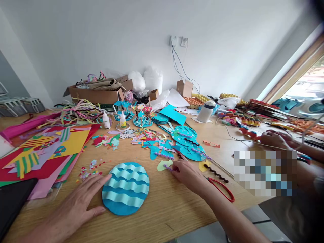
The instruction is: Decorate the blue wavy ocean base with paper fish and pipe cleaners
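Observation:
A blue paper disc (125, 211) with light-blue wavy paper strips across it lies on the table in front of me. My left hand (84, 194) rests at its left side, fingers stretched out and holding nothing. Farther right, my right hand (186, 172) has its fingers closed on the end of a purple wavy pipe cleaner (167, 166). Under that pipe cleaner is a light-green paper piece (162, 164). A brown wavy pipe cleaner (216, 173) sits right of this hand, partly on a yellow paper piece, near red-handled scissors (225, 190).
Colored paper sheets (73, 141) and a black object (17, 199) lie at left. Glue bottles (106, 120), paper scraps and finished blue pieces (143, 119) stand farther back. At right, a co-worker's hands (274, 140) handle an orange and dark strip.

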Demonstrator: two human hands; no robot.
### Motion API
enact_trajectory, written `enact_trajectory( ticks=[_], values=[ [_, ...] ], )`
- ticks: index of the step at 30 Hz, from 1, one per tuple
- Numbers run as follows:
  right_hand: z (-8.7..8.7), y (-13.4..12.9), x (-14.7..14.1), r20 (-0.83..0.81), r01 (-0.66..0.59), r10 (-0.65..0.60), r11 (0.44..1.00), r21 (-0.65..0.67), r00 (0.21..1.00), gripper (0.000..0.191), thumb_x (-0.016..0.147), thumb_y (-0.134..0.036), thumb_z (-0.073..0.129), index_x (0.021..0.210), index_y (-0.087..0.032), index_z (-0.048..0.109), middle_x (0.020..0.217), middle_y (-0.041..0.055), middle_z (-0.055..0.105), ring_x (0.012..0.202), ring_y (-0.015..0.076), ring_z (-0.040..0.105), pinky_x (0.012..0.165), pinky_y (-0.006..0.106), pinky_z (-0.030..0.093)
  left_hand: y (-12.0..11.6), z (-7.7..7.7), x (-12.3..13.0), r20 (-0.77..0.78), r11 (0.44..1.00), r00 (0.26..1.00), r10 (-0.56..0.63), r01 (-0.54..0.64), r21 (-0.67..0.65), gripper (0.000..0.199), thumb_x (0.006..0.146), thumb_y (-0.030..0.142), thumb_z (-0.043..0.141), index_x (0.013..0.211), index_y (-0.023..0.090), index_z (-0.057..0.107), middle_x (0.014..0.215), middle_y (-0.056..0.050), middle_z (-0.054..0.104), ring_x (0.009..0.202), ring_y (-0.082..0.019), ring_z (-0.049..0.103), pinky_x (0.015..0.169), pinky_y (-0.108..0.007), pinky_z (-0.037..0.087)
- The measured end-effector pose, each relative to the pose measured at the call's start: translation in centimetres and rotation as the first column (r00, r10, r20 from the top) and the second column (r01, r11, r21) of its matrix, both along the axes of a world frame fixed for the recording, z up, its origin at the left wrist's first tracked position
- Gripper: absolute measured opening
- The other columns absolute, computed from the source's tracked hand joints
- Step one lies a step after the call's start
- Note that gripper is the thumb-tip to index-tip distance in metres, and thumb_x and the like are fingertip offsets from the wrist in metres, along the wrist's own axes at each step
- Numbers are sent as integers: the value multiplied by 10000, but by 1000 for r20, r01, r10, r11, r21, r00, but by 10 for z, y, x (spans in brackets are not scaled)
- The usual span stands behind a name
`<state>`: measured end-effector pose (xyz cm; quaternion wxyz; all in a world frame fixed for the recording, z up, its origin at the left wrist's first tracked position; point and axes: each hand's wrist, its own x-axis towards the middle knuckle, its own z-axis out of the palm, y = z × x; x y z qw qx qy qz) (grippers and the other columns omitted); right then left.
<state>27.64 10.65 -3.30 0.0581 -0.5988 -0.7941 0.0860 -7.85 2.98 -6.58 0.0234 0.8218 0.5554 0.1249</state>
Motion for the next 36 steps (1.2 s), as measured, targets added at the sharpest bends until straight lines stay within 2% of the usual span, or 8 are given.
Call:
enact_trajectory(
  ticks=[6,9,12,16,23,28,33,36],
  values=[
    [20,-10,4,-401,-6,-31,996,-92,916,167,754,-272,530,610,-188,525,584,-11,513,556,124,447,508,245,286,3,6,4,22,995,997,-78,77,62,663,711,429,643,1311,339,375,1301,-6,505,1155,-260,490,940,-367,428],
    [24,-11,1,-768,-102,-120,967,-235,629,223,734,-385,580,648,-183,542,555,-36,473,514,100,419,498,231,309,4,4,5,39,994,996,-84,81,69,653,730,428,628,1319,341,359,1277,0,528,1140,-256,505,938,-370,431],
    [22,-9,-7,-918,-173,-186,950,-259,350,253,687,-401,660,652,-173,555,564,-43,487,514,79,407,517,219,322,3,-5,6,36,992,996,-79,75,104,639,732,421,630,1311,338,374,1254,-9,550,1125,-259,518,919,-361,447],
    [18,-4,-21,-958,-240,-229,934,-266,171,240,669,-376,695,660,-170,572,573,-38,524,519,70,418,524,211,326,1,-9,9,38,988,997,-74,68,138,626,716,430,645,1289,332,414,1241,-18,562,1109,-260,531,907,-348,456],
    [11,9,-10,-938,-227,-273,920,-319,214,166,660,-300,693,693,-175,590,584,-46,523,533,68,418,527,208,309,14,33,22,71,993,992,-102,97,70,422,811,406,526,1219,300,504,1233,-33,560,1134,-258,499,955,-398,394],
    [6,13,2,-926,-213,-295,914,-345,234,148,663,-284,685,700,-179,588,597,-42,538,543,75,430,533,214,309,36,67,91,27,960,961,-274,275,-51,314,805,207,523,1114,212,581,1264,-76,529,1190,-254,435,1002,-403,335],
    [7,12,7,-940,-226,-291,918,-326,177,161,660,-300,696,688,-183,590,593,-42,537,542,75,434,530,211,308,61,59,160,68,865,909,-411,412,-285,588,820,252,537,1344,117,308,1441,-152,256,1320,-257,215,1061,-408,222],
    [5,11,11,-946,-231,-295,919,-320,137,166,655,-302,709,703,-185,601,611,-40,538,549,73,442,530,206,316,77,46,178,88,855,902,-422,428,-292,625,819,330,534,1351,114,285,1428,-170,278,1315,-296,211,1045,-472,216]
  ],
)
